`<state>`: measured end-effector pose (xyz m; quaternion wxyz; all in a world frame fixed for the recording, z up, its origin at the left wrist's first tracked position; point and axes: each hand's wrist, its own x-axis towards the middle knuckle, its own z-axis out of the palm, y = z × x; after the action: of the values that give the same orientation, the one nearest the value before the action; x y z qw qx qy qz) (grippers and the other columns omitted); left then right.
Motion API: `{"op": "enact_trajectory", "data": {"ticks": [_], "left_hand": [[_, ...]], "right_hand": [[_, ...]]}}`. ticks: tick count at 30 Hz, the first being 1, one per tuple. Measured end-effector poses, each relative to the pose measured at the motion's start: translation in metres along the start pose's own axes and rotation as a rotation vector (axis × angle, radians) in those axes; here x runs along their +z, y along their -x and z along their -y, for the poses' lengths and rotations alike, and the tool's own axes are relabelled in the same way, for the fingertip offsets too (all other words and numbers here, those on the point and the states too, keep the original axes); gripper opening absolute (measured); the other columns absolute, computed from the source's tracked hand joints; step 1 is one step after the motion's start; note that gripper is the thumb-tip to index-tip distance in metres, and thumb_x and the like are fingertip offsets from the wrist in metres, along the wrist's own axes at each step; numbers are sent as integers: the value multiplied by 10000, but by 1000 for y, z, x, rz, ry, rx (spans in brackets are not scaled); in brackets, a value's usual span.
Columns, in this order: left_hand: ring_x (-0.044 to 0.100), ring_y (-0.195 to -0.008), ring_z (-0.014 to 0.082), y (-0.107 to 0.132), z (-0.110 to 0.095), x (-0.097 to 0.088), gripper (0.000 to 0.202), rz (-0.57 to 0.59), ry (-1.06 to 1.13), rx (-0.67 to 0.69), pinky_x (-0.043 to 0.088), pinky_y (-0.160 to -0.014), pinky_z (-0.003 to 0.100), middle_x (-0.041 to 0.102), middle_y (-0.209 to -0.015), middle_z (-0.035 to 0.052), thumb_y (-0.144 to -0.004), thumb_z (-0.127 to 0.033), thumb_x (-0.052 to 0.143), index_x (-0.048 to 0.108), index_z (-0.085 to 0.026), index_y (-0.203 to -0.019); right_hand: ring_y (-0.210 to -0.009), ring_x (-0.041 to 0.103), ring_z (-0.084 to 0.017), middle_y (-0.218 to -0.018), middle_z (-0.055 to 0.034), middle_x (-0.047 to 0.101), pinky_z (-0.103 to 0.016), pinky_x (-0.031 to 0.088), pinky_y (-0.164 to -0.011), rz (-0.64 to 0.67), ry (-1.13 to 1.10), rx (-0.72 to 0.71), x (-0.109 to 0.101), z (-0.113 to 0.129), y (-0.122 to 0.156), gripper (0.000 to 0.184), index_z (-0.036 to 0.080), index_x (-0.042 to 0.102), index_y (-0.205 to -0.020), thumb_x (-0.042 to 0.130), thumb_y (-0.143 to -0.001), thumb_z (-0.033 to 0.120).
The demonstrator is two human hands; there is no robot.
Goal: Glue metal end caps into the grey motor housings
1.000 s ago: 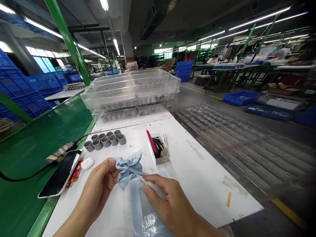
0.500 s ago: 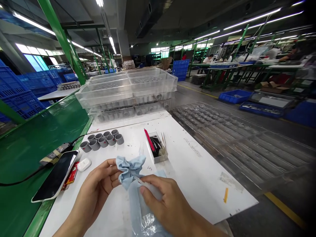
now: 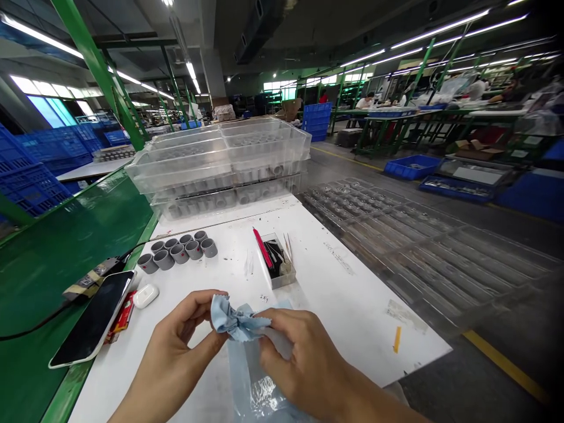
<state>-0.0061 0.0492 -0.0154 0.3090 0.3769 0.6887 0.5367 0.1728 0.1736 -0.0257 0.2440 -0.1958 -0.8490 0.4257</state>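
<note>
Near centre, the left hand (image 3: 178, 352) and right hand (image 3: 306, 352) tightly pinch a crumpled pale-blue cloth (image 3: 232, 322), handling seemingly unfinished; grey hollow cylinders (image 3: 178, 254) stand untouched, farther left.

White tabletop (image 3: 365, 317): we count nine short grey hollow cylinders (image 3: 179, 254) in two rows, some red-marked; one short orange strip (image 3: 397, 339) near the right edge.
Phone: we list one black-screened, white-rimmed phone (image 3: 92, 320), a red packet (image 3: 122, 317) at its side, a white rounded case (image 3: 145, 296) just beside.
Small box: we enter one open rectangular clear plastic box (image 3: 284, 280) holding a slim red tool (image 3: 262, 247) and pointed tweezers (image 3: 288, 247).
Far end: we record stacked translucent plastic bins (image 3: 176, 176) containing grey cylinders.
Dark floor (image 3: 335, 169): we note clear compartmented plastic trays (image 3: 440, 252) and a shallow blue plastic bin (image 3: 405, 172).
</note>
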Motion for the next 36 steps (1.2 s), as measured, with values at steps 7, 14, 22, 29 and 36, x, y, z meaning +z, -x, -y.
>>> {"op": "enact_trajectory", "data": {"ticks": [7, 14, 22, 29, 36], "left_hand": [[661, -1050, 201, 0, -2, -1, 249, -27, -132, 43, 555, -876, 252, 708, -1032, -9, -880, -322, 725, 657, -288, -1117], [707, -934, 148, 6, -5, 8, 427, -72, -300, 211, 541, -724, 156, 748, -981, -82, -733, -142, 617, 691, -372, -1085], [692, -868, 189, 8, -9, 14, 351, -106, -307, 251, 541, -675, 191, 761, -941, -47, -700, -180, 591, 698, -324, -1001], [647, -746, 189, 7, -14, 15, 311, -102, -307, 164, 505, -604, 211, 711, -791, -37, -681, -201, 568, 676, -279, -961], [622, -702, 166, 5, -10, 14, 299, -79, -291, 176, 486, -643, 219, 666, -768, -55, -694, -187, 577, 634, -274, -975]], "right_hand": [[-745, 663, -170, -844, -17, 751, -254, 488, -739, 33, -128, 51, 0, 1, -4, 234, 217, 761, -976, 553, -882, 167], [-765, 634, -172, -765, -10, 711, -243, 463, -705, 153, -366, 176, -3, 2, -8, 202, 181, 790, -876, 600, -892, 245], [-595, 466, -86, -640, 24, 595, -212, 333, -552, 249, -507, 364, 0, 1, -10, 239, 154, 738, -787, 642, -901, 342], [-588, 482, -82, -634, 21, 587, -198, 348, -549, 291, -512, 351, -1, 7, -15, 354, 155, 767, -880, 648, -925, 486], [-555, 464, -79, -608, 16, 576, -199, 334, -523, 306, -485, 394, -3, 12, -19, 346, 145, 793, -925, 646, -922, 458]]}}
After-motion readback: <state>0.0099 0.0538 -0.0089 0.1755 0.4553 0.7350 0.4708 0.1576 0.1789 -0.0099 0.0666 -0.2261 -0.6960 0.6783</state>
